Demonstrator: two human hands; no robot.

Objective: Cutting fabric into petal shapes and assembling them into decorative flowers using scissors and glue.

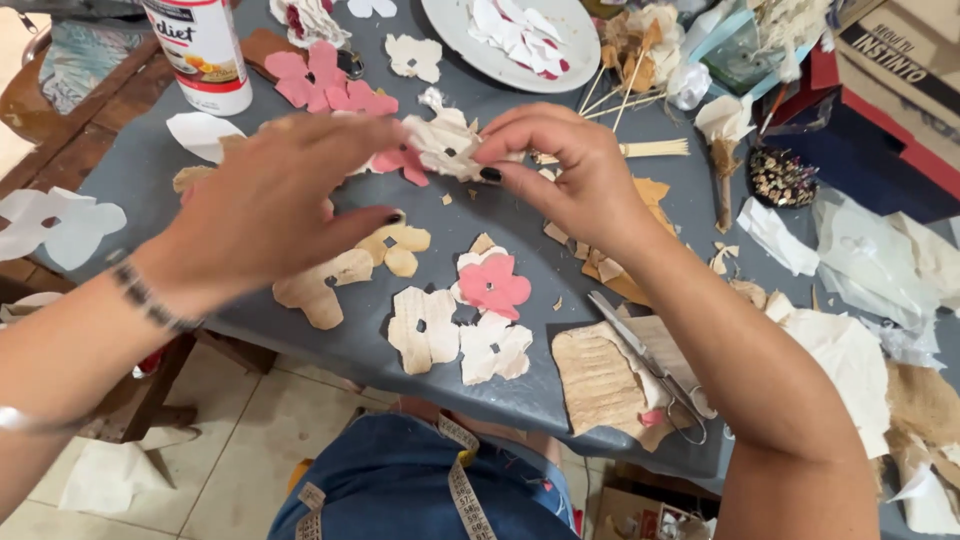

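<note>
Denim lap [400, 480] with a measuring tape [462, 490] sits nearest, under the grey table [330, 340] edge. White plate [590, 50] at top holds white paper scraps; white bottle [200, 50] stands top left. Both hands pinch one cream paper flower [445, 145] above table centre: left hand [270, 205] fingers from the left, right hand [560, 170] fingers from the right. One pair of scissors [650, 370] lies on a ribbed paper piece. One pink cutout [493, 284] rests on three cream ones nearby.

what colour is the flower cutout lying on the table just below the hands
Pink, with a small hole at its centre: the flower cutout lies on the grey table, in the head view.
</note>
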